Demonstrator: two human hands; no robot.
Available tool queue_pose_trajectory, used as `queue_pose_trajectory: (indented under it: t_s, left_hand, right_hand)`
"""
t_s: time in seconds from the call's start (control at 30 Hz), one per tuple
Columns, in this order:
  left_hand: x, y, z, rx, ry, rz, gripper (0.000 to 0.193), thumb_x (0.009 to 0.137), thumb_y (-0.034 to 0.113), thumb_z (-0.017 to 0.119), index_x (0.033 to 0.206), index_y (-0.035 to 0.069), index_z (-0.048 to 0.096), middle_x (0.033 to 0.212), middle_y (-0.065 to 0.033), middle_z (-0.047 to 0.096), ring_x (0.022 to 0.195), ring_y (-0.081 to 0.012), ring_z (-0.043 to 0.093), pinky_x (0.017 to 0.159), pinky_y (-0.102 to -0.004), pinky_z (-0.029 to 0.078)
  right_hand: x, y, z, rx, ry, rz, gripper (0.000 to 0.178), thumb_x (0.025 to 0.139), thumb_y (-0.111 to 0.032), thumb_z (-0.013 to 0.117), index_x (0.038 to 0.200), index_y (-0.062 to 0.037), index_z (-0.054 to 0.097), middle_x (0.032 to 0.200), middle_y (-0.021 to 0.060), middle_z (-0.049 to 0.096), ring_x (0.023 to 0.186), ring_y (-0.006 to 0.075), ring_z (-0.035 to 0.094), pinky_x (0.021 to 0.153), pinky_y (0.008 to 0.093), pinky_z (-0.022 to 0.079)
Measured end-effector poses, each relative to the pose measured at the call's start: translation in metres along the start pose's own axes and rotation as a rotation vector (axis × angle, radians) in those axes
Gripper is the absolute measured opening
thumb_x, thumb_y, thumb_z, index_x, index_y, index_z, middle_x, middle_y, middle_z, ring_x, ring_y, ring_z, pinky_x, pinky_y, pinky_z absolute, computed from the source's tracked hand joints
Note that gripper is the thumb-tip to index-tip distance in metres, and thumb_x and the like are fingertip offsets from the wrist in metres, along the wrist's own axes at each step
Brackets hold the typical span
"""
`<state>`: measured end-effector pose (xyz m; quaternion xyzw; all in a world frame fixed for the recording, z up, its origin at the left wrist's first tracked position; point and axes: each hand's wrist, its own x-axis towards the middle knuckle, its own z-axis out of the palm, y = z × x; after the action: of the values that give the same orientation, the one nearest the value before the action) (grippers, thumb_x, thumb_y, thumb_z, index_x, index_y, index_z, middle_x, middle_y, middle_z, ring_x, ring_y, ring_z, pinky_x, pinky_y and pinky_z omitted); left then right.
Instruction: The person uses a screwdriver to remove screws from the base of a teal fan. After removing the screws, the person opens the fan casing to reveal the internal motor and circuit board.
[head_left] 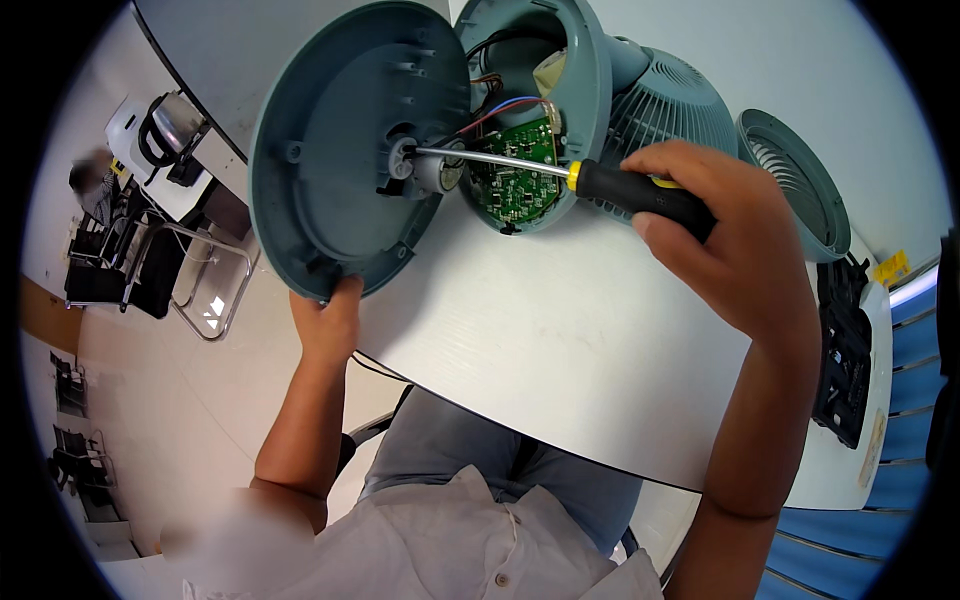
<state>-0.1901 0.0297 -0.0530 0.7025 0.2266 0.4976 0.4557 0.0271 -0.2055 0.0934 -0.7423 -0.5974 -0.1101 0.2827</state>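
Note:
My left hand [330, 318] grips the lower rim of a round grey-green fan base cover [335, 200], tilted on edge with its inside toward me. In my right hand [735, 215] is a screwdriver [640, 195] with a black and yellow handle. Its shaft runs left, and the tip meets a grey post by a small motor [438, 172] on the cover; whether it sits in a screw is hidden. Behind lies the opened fan base [590, 90], with a green circuit board [520, 170] inside. Red and blue wires link the base to the motor.
The fan's grille head [675, 105] lies behind the base on the white table [540, 330]. A separate round grille [800, 185] leans at the right, near a black tool case [843, 355]. A kettle [175, 125] and chairs [150, 260] stand at the left.

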Motion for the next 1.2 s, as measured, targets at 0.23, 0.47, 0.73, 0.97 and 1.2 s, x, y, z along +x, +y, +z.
queue_pose_trajectory:
  t_s: [0.23,0.47,0.73,0.97,1.2]
  left_hand:
    - [0.004,0.024,0.0,-0.132,-0.049,-0.157,0.036,0.071,0.006,0.054,0.106,-0.003,0.054,0.096,-0.0059,0.058,0.086,-0.0131,0.053,0.079,-0.0265,0.041]
    - [0.023,0.058,-0.002,-0.123,-0.056,-0.217,0.039,0.073,0.009,0.059,0.11,-0.001,0.052,0.096,-0.0061,0.058,0.087,-0.0142,0.053,0.082,-0.0283,0.042]
    - [0.044,0.081,-0.008,-0.118,-0.163,-0.329,0.047,0.073,0.011,0.058,0.117,-0.002,0.049,0.1,-0.0063,0.057,0.091,-0.015,0.052,0.085,-0.0285,0.04]
    - [0.044,0.07,-0.014,-0.173,-0.209,-0.28,0.05,0.073,0.009,0.058,0.121,-0.002,0.047,0.109,-0.0082,0.057,0.101,-0.0163,0.051,0.092,-0.0303,0.037]
    - [0.043,0.06,-0.018,-0.195,-0.221,-0.227,0.05,0.074,0.006,0.057,0.122,-0.002,0.047,0.113,-0.0093,0.056,0.105,-0.0184,0.052,0.095,-0.0325,0.037]
  right_hand:
    - [0.001,-0.002,0.014,-0.026,0.081,-0.022,0.029,0.068,-0.012,0.063,0.096,-0.0037,0.062,0.08,0.0121,0.061,0.062,0.0243,0.055,0.06,0.0308,0.043]
    - [0.002,-0.005,0.016,-0.015,0.09,0.011,0.027,0.069,-0.012,0.063,0.095,-0.0037,0.062,0.078,0.0121,0.06,0.064,0.0251,0.054,0.06,0.0318,0.042]
    - [-0.001,-0.008,0.016,-0.022,0.131,0.031,0.016,0.071,-0.013,0.062,0.085,-0.0058,0.06,0.069,0.011,0.057,0.067,0.0302,0.057,0.061,0.0396,0.045]
    - [0.0,-0.009,0.015,-0.019,0.133,0.028,0.014,0.072,-0.013,0.062,0.084,-0.0063,0.059,0.069,0.0104,0.057,0.067,0.0297,0.057,0.061,0.0393,0.045]
    - [0.0,-0.01,0.019,0.004,0.137,0.017,0.012,0.073,-0.014,0.062,0.083,-0.0069,0.059,0.068,0.0093,0.055,0.066,0.0284,0.057,0.059,0.0389,0.044]
